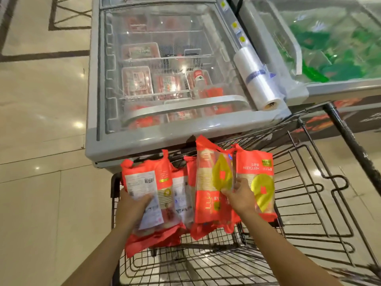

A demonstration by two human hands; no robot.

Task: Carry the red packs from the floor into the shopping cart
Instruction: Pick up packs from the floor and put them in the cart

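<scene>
We are gripping red packs (162, 176) in our left hand (132, 205), fingers curling over a white barcode label, while our right hand (240, 198) is clutching yellow-marked packs (208, 182). Both bundles are hanging over the wire shopping cart (114, 184), which is standing on glossy beige floor (41, 141) against a glass-lidded freezer (165, 131).

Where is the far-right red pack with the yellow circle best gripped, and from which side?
Grip the far-right red pack along its left edge, coming from below on the near side, as the right hand does: it is flat, thin and upright over the shopping cart.
</scene>
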